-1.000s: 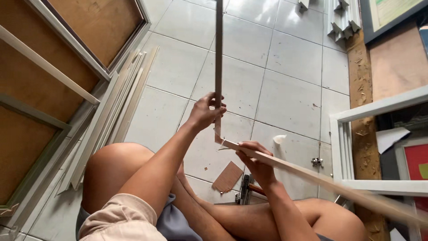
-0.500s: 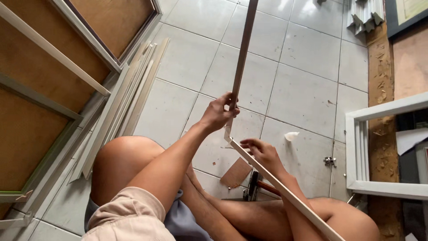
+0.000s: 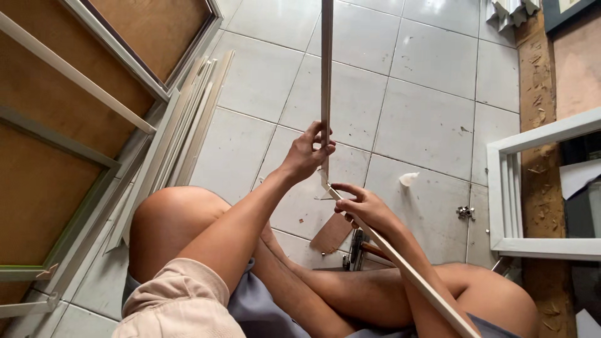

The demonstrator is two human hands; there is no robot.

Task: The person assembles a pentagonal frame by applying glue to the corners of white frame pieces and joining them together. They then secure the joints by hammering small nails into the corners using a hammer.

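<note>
A: Strips, two of them, are meeting at a corner near the middle of the frame. One strip (image 3: 326, 75) is running straight up to the top edge; the other strip (image 3: 407, 269) is slanting down toward the lower right, across the person's leg.

B: Which hand is holding which?

A: The left hand (image 3: 308, 153) is gripping the upright strip just above the corner, its fingers (image 3: 322, 147) curled shut around it. The right hand (image 3: 366, 209) is closing on the slanted strip just below the corner, thumb on top, fingers wrapped underneath.

B: Are the ends actually joined?

A: They are touching at their mitred tips, forming an angle. Whether anything is fastening them I cannot tell; no glue or nail is showing. I am judging this as the lining-up stage: one corner is being fitted, and the rest of a frame is not yet showing here.

B: What else is lying around?

A: A tool (image 3: 357, 247) with a dark body is sitting on the tiled floor (image 3: 426, 125) just below the right hand, beside a brown scrap (image 3: 330, 233). A small metal piece (image 3: 464, 213) is lying to the right, near a white frame (image 3: 538, 188) at the right edge. More strips, a bundle (image 3: 188, 131), are lying at the left against large framed boards (image 3: 56, 156) in the upper left.

B: So much is remaining?

A: By my reading, yes: only this one corner is being worked.
</note>
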